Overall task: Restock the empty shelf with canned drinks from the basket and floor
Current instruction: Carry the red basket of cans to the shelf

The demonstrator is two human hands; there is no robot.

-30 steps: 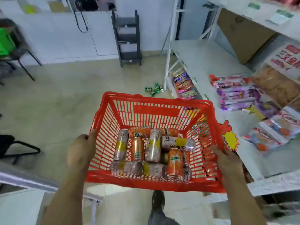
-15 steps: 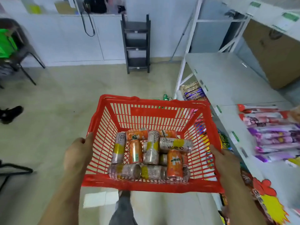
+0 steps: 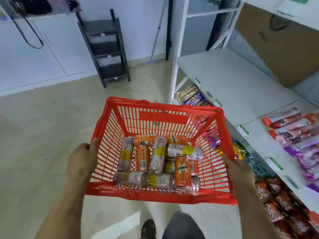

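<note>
Two hands carry the load: the left hand [image 3: 81, 159] grips the near-left rim of the red basket [image 3: 172, 116] with its fingers curled over the edge, and the right hand [image 3: 240, 171] grips the near-right rim the same way. The basket hangs in the air, above the floor [image 3: 43, 135] and just left of the shelving. In it lie the cans [image 3: 158, 163], loose and piled. Most lie on their sides, long axes running toward or away from the person. One silver can [image 3: 185, 151] lies crosswise, and an orange Mirinda can [image 3: 183, 171] leans up against the heap. As I judge it, a tilt of the basket could send the cans rolling and shift the weight against one grip. Farther right waits the empty shelf [image 3: 229, 80], bare and white, with snack packets [image 3: 190, 96] on the level beneath.
</note>
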